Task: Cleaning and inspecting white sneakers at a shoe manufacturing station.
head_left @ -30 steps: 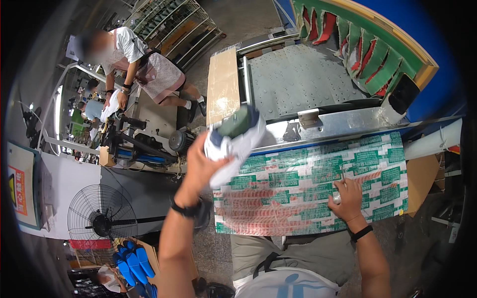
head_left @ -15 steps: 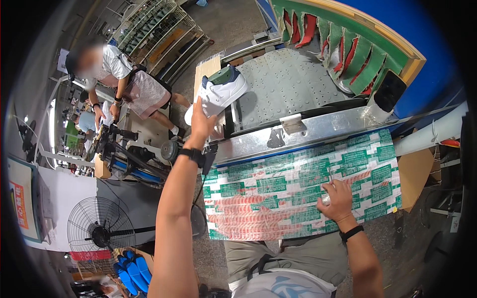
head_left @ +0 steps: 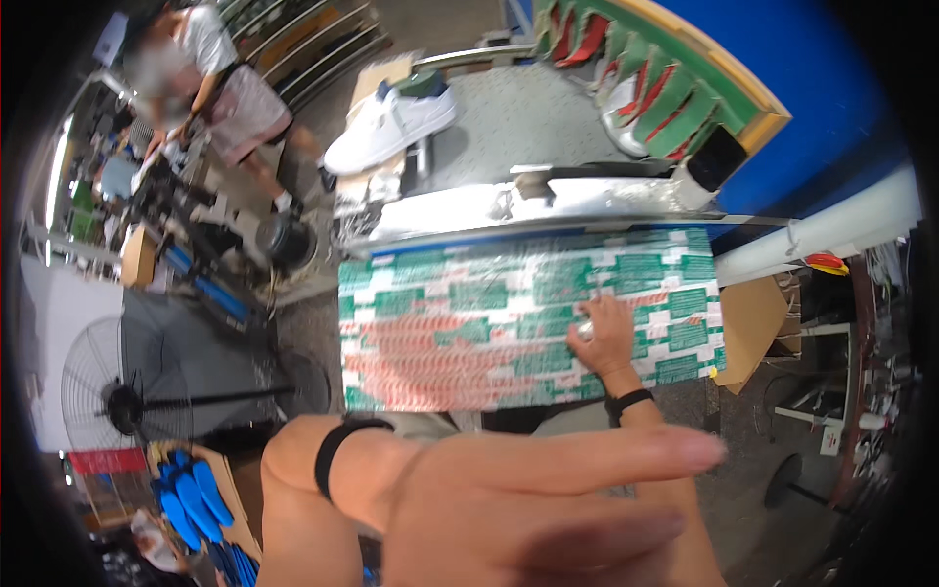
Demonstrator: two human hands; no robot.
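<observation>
My left hand [head_left: 509,504] is raised close to the camera and looms large at the bottom, a long finger stretched to the right; nothing shows in it. Farther off, my right hand [head_left: 602,338] rests over a board covered in green, white and red tape [head_left: 469,342]. Its fingers are curled round a small whitish thing [head_left: 586,330], mostly hidden by the hand. Beyond the board, a white sneaker with a dark collar [head_left: 391,127] lies at the left end of a grey studded conveyor belt [head_left: 518,112], touched by neither hand.
A metal rail [head_left: 460,210] runs between board and belt. Torn green and red strips [head_left: 655,103] hang over another white shoe [head_left: 618,117] at the machine opening. At left are a black fan [head_left: 122,401] and blue shoe-shaped pieces [head_left: 191,499]. Another person [head_left: 230,88] works far left.
My left hand has come away from the sneaker and back toward the camera. My right hand stays over the board. The whole view has shifted.
</observation>
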